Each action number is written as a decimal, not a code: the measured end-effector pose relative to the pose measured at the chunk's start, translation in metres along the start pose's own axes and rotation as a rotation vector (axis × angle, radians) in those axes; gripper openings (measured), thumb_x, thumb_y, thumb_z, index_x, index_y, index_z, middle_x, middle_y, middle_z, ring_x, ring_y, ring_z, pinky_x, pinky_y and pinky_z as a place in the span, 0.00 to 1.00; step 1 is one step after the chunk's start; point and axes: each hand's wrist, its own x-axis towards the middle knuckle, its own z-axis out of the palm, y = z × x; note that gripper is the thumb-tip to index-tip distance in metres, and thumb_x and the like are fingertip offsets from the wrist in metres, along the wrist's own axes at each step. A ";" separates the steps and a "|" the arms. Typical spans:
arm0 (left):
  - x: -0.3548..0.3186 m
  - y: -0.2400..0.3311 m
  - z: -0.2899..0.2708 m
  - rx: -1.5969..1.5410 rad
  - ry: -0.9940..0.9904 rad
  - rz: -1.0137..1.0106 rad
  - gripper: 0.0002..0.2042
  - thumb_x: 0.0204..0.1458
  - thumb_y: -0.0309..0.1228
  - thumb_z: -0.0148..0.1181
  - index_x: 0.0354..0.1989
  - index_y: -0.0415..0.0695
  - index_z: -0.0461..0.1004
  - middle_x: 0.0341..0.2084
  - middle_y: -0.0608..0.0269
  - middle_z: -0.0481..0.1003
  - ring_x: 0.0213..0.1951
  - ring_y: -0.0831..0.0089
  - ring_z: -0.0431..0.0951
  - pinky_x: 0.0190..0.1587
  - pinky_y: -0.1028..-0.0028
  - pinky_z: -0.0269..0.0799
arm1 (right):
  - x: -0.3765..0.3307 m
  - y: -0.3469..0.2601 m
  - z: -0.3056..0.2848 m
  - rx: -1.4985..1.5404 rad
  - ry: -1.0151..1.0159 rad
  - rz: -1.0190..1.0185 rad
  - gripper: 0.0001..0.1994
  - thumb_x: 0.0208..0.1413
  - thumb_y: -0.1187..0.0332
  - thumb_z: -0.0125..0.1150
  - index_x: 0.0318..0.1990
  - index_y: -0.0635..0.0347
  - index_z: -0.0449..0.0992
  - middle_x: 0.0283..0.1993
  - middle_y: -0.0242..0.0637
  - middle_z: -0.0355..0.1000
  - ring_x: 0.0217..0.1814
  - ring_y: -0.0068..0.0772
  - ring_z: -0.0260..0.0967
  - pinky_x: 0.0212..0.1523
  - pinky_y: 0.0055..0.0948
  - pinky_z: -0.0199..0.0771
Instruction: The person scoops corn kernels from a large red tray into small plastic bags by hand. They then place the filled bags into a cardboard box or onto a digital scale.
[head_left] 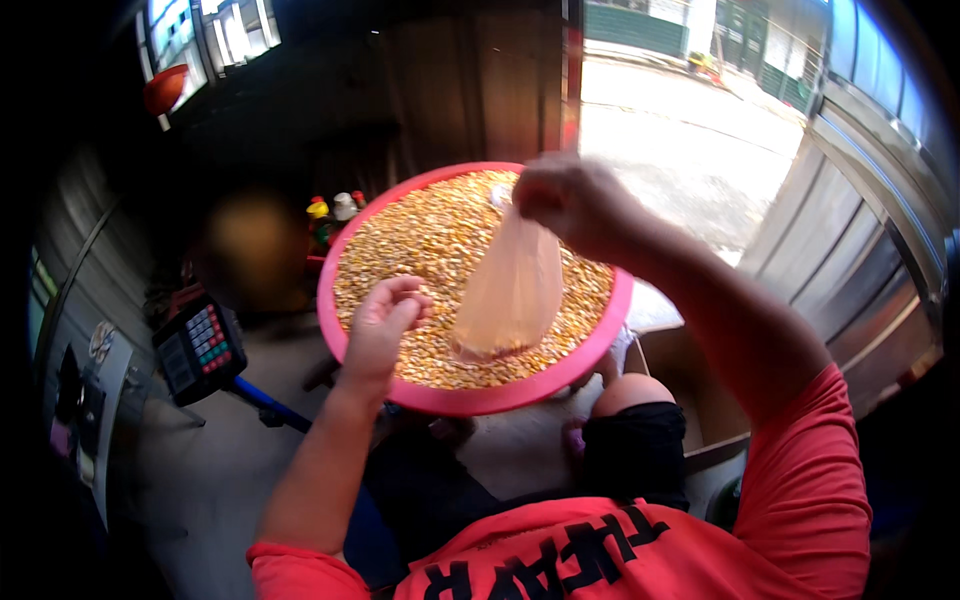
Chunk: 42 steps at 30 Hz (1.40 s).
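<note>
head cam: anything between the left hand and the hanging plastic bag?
Only loose corn kernels in the pink basin. In the head view the left hand sits over the kernels, apart from the bag held up by the right hand.

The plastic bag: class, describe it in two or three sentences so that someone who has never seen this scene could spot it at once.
Find the big round pink basin full of yellow corn kernels in the middle of the view. Above it, the right hand pinches the top of a thin, see-through plastic bag that hangs down, with a few kernels at its bottom. It is the only soft, translucent thing there; the left hand is beside it.

Right hand [570, 200] raised, left hand [385, 320] cupped
</note>
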 end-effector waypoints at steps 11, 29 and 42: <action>-0.012 -0.014 0.017 -0.026 0.002 -0.141 0.09 0.55 0.24 0.47 0.44 0.40 0.68 0.28 0.65 0.73 0.28 0.79 0.72 0.32 0.80 0.70 | -0.067 0.012 -0.146 -0.155 0.009 0.477 0.04 0.52 0.70 0.57 0.34 0.58 0.74 0.27 0.30 0.71 0.25 0.18 0.67 0.25 0.20 0.69; -0.003 -0.046 0.092 0.176 -0.105 -0.239 0.07 0.55 0.23 0.46 0.41 0.40 0.68 0.26 0.64 0.69 0.28 0.79 0.70 0.30 0.80 0.71 | -0.392 0.174 -0.075 -0.099 -0.200 0.936 0.03 0.45 0.75 0.58 0.27 0.56 0.75 0.31 0.40 0.70 0.34 0.42 0.69 0.36 0.31 0.70; 0.000 -0.062 0.085 0.283 0.053 -0.399 0.07 0.55 0.24 0.48 0.41 0.41 0.66 0.25 0.64 0.68 0.25 0.78 0.69 0.28 0.79 0.69 | -0.541 0.243 0.113 0.018 -0.396 1.125 0.04 0.40 0.70 0.59 0.26 0.55 0.76 0.28 0.42 0.70 0.32 0.45 0.69 0.33 0.38 0.70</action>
